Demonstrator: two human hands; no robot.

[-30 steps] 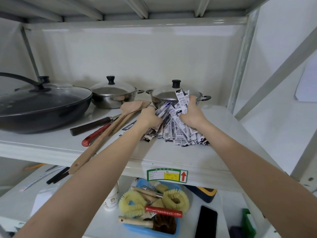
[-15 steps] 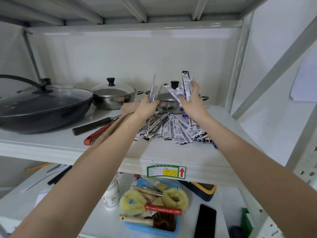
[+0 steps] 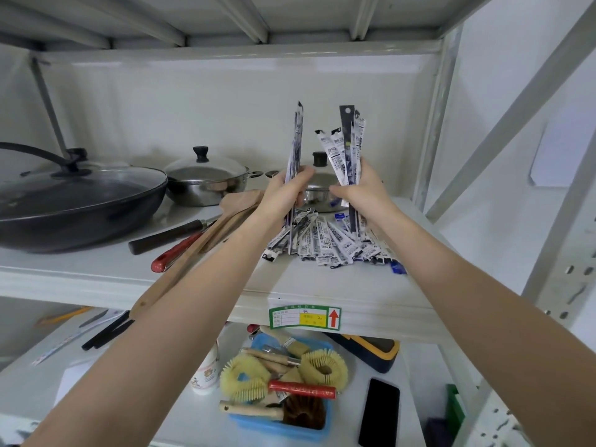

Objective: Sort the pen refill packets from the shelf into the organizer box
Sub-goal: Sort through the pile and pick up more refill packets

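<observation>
A heap of long white and blue pen refill packets (image 3: pixel 325 241) lies on the white metal shelf (image 3: pixel 96 272), near its front edge. My left hand (image 3: pixel 287 196) grips a thin upright bunch of packets (image 3: pixel 297 140) above the heap. My right hand (image 3: pixel 361 193) grips a thicker fan of packets (image 3: pixel 350 146), also held upright. Both bunches are lifted, with their lower ends reaching down to the heap. The organizer box is not in view.
On the same shelf stand a black lidded wok (image 3: pixel 74 201) and two steel lidded pots (image 3: pixel 206 182), with wooden spatulas (image 3: pixel 209 230) and a red-handled tool (image 3: pixel 174 254) beside the heap. Below sit a blue tray of brushes (image 3: pixel 283 424) and a black phone (image 3: pixel 379 414).
Both hands have risen from the heap, each lifting a bunch of packets upright. The heap on the shelf has spread flatter.
</observation>
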